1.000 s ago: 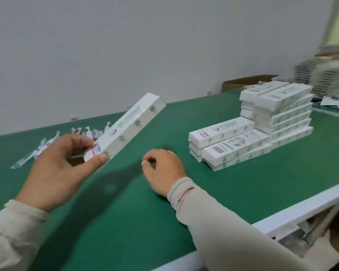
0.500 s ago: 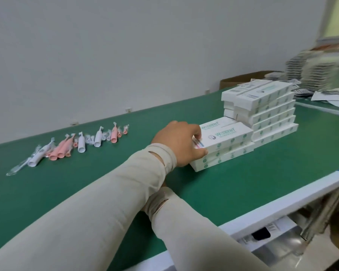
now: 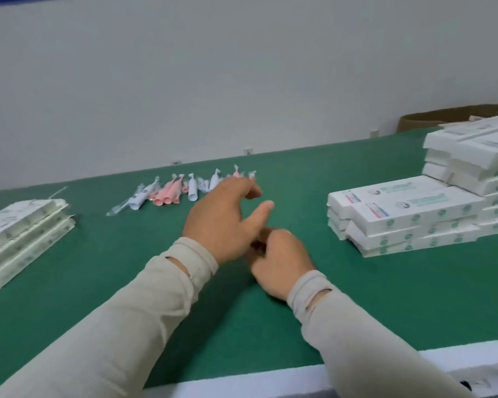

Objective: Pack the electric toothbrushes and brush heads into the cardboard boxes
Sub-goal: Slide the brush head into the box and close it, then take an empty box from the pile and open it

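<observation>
The left hand (image 3: 223, 216) hangs over the middle of the green desk (image 3: 385, 297), its grip apart: fingers spread and curved, thumb out to the side, nothing in it. The right hand (image 3: 281, 261) sits just beside and partly under it, low on the desk, fingers curled inward; whether they close on anything cannot be told, as the left hand covers them and the picture is blurred there.

Beyond the hands lies a loose row of toothbrushes (image 3: 181, 189) in clear wrap. About three pink and three or four white ones can be counted; the right end of the row is hidden behind the left fingers. A few small wrapped heads lie among them, too blurred to count.

At the right stand the packed boxes (image 3: 408, 209), white with green dots, in a stepped pile: a lower front part three layers high, two boxes wide on top, and a taller part behind it of about five layers, cut by the frame edge.

At the left edge rests a stack of flat boxes (image 3: 20, 225), about three bundles, well apart from the hands. A brown carton (image 3: 443, 117) stands behind the desk at far right.
</observation>
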